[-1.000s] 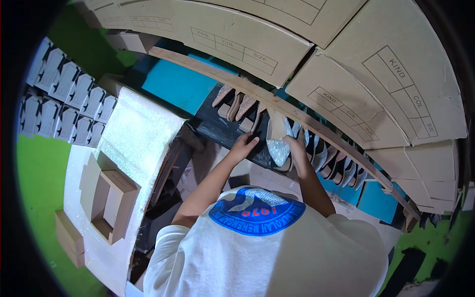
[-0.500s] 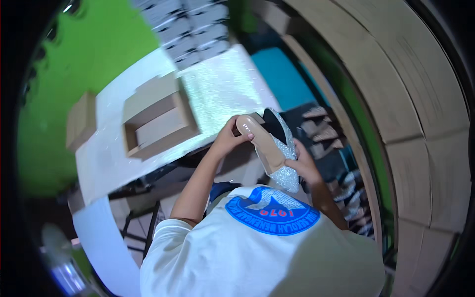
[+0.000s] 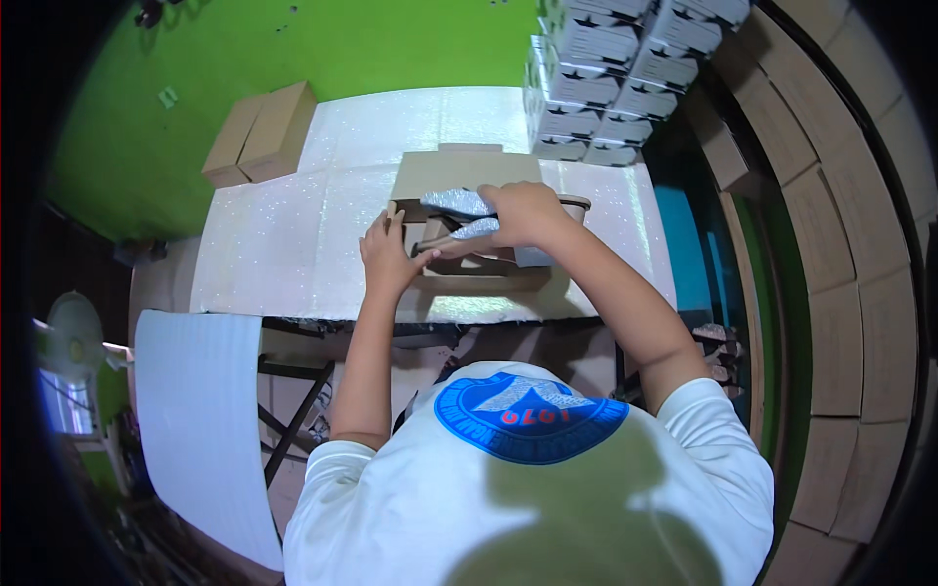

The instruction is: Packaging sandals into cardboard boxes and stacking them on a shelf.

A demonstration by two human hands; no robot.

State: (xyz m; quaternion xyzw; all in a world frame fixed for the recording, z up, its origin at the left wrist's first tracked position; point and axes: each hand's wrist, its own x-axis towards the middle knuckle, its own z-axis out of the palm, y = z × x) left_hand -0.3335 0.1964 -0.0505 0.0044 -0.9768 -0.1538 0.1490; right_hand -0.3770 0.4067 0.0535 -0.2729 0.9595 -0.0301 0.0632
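A pair of glittery silver pointed shoes, one upper showing behind the other, is tilted on its side over an open cardboard box. My right hand is closed round the pair from the right and hides part of them. At the box's left end, my left hand grips the wall, its thumb reaching toward the nearer shoe. The box's brown lid stands folded back at the far side. How deep the shoes sit inside cannot be made out.
Two closed brown boxes stand at the table's back left. Stacked white boxes with dark star marks rise at the back right. Brown cartons line the right side. A white panel is at the left, near a fan.
Both hands have moved forward, and the shoes have gone from near my body to the open box. The view has turned, and the right hand now holds the pair alone.
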